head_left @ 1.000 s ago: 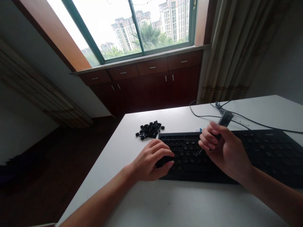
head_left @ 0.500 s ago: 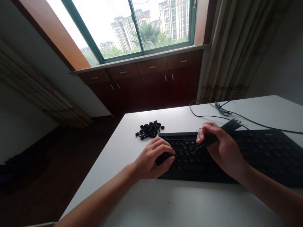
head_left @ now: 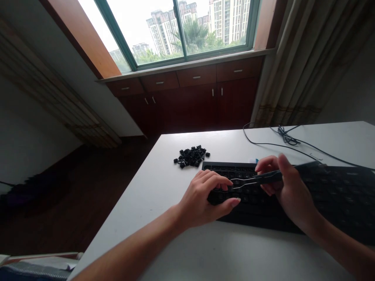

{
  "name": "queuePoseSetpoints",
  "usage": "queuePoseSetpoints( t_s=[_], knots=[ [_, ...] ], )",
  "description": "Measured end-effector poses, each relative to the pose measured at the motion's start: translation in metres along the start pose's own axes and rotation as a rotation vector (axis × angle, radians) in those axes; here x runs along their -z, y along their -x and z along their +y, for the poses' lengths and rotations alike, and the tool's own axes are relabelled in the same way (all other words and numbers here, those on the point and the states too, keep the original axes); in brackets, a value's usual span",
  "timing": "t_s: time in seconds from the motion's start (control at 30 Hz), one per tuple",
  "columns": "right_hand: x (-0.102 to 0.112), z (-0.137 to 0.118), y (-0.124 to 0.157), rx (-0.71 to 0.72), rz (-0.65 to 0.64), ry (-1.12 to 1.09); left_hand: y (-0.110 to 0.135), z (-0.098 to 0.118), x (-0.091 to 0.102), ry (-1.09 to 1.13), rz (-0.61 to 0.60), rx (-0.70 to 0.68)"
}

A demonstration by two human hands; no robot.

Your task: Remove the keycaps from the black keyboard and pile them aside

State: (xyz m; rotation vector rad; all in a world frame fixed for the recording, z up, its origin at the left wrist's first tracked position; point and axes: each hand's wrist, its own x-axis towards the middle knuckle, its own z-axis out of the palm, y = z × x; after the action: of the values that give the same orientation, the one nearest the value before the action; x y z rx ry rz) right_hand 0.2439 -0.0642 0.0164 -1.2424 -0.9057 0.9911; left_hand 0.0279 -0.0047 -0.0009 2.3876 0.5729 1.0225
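My left hand (head_left: pixel 205 197) lies on the left part of a black computer keyboard (head_left: pixel 252 207), its fingers resting on the keys and holding nothing I can see. My right hand (head_left: pixel 293 191) grips the black handle of a wire keycap puller (head_left: pixel 263 178). The puller lies almost level, and its thin wire loop hangs over the keys just by my left fingertips. A small heap of loose black keycaps (head_left: pixel 191 157) sits on the white table (head_left: pixel 146 218), beyond and to the left of the keyboard. My hands hide part of the keys.
A black cable (head_left: pixel 278 145) loops across the far right of the table. Behind the table stand dark wooden drawers and cupboards (head_left: pixel 187 101) under a window (head_left: pixel 178 31), with a curtain (head_left: pixel 295 66) to the right. The table's left edge drops to a dark floor.
My right hand has turned the puller from steeply raised to nearly level, bringing the wire loop further left over the keys. The view has shifted slightly, and my left hand stays on the keyboard.
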Motion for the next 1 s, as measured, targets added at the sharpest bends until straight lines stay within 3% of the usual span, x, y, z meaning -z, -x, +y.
queuePoseSetpoints(
  t_s=[0.2,0.43,0.67,1.0],
  knots=[
    [0.0008,-0.0013,0.0012,-0.018,-0.085,0.136,-0.0012,-0.0005,-0.0016,0.057,0.063,0.116],
    [0.004,-0.0004,-0.0016,0.021,-0.171,0.217,-0.0009,-0.0012,-0.0024,0.058,0.105,0.142],
    [0.0016,0.0008,-0.0006,0.034,-0.146,0.279,0.0006,-0.002,-0.0035,0.056,0.165,0.107],
    [0.0011,0.0034,0.0009,0.168,-0.193,0.418,-0.0006,0.0001,-0.0001,0.085,0.175,-0.029]
  ],
)
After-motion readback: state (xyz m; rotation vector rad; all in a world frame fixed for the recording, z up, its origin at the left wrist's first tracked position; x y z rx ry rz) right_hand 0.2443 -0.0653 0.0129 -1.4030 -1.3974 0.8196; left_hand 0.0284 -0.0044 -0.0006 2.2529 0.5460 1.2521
